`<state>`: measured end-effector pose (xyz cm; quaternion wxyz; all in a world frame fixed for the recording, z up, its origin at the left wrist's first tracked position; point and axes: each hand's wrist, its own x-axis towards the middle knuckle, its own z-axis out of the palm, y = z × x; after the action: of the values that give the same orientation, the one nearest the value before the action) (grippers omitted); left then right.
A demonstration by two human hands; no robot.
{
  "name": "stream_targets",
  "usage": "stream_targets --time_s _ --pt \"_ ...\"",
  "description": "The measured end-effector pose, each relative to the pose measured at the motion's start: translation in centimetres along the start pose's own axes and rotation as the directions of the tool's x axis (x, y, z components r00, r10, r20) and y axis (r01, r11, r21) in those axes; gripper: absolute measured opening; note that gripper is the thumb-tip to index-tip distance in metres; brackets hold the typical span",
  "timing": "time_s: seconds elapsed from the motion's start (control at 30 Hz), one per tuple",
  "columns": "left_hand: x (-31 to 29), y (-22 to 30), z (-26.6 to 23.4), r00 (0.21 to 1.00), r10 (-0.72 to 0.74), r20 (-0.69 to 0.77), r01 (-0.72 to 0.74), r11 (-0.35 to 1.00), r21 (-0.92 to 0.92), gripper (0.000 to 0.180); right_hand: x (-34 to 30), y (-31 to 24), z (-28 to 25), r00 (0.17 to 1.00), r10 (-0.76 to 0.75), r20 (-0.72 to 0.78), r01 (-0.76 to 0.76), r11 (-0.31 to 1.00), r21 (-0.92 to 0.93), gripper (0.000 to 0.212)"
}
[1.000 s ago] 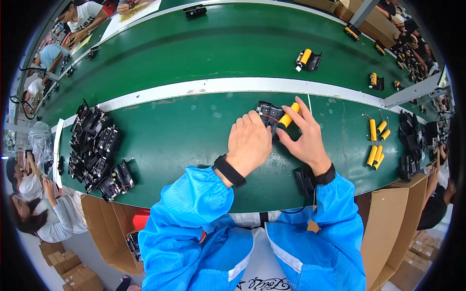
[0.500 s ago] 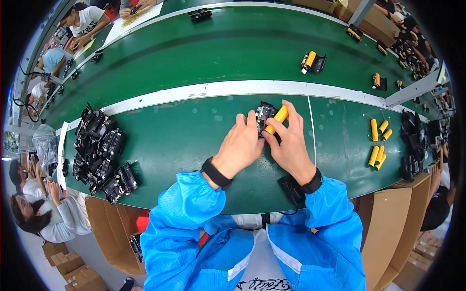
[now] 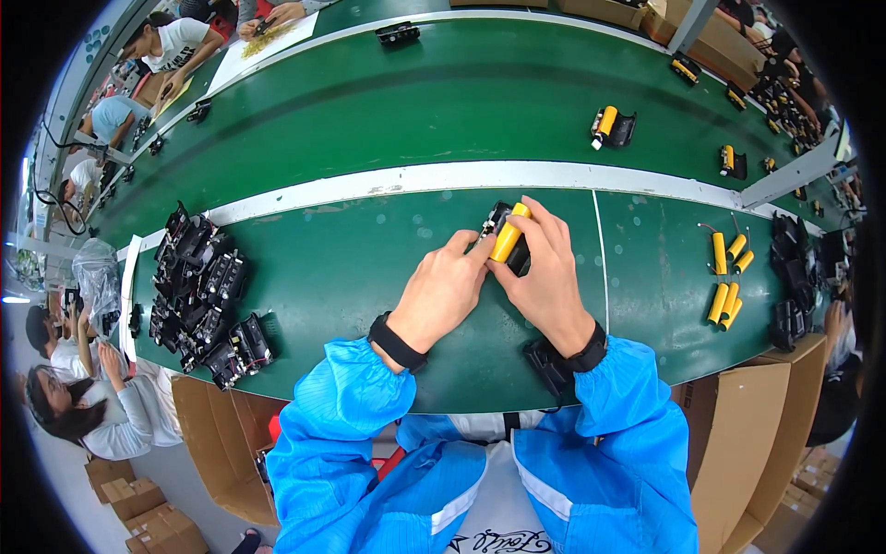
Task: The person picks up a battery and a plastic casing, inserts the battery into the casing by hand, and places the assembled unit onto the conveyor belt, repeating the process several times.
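Note:
Over the green bench, my right hand [image 3: 546, 277] is closed on a yellow cylindrical battery [image 3: 510, 234], with fingers at its upper end and the thumb near its lower end. The battery lies against a small black plastic housing [image 3: 496, 218] with light metal parts along its edge. My left hand [image 3: 443, 288] is closed on the left side of that housing, its fingertips close to the battery. My fingers hide much of the housing. Near my right wrist another black housing [image 3: 546, 366] lies on the bench.
A heap of black housings [image 3: 198, 286] lies at the left, and several loose yellow batteries [image 3: 720, 254] at the right beside more black parts [image 3: 792, 268]. Beyond the white rail [image 3: 388, 177], a green belt carries a battery-fitted housing [image 3: 613, 127]. Cardboard boxes [image 3: 752, 434] flank me; people sit at left.
The battery has moved slightly left and turned more upright against the housing. The housing has turned, and its dark side now shows right of the battery. The view has shifted slightly.

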<state>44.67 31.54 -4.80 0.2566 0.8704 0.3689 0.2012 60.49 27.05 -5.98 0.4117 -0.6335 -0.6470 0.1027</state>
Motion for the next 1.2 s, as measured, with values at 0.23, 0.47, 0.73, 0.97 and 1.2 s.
stream_targets --time_s 0.23,0.47,0.73,0.97,1.2 --pt "0.6 -0.6 -0.8 0.995 0.092 -0.04 -0.091 0.995 0.031 0.03 -0.4 0.0 0.8 1.0 -0.002 0.01 0.002 1.0 -0.003 0.059" --pt "1.8 -1.4 -3.0 0.977 0.166 0.134 -0.168 0.986 0.005 0.028 -0.2 -1.0 0.8 0.998 -0.033 0.05 0.035 0.998 -0.042 0.055" --pt "3.2 -2.1 -4.9 0.962 0.013 0.271 0.049 0.974 -0.219 0.026 0.0 -1.9 1.5 0.997 0.019 0.079 -0.014 0.998 -0.069 0.057" --pt "6.3 -3.7 -2.6 0.879 -0.198 0.434 0.35 0.885 -0.306 0.028 0.1 -1.6 1.8 0.993 0.108 0.045 -0.104 0.991 -0.087 0.06" --pt "7.7 -3.0 -2.1 0.872 -0.282 0.399 0.322 0.946 -0.034 0.033 -0.1 -0.9 -2.0 0.991 -0.127 0.036 0.13 0.989 -0.077 0.045"
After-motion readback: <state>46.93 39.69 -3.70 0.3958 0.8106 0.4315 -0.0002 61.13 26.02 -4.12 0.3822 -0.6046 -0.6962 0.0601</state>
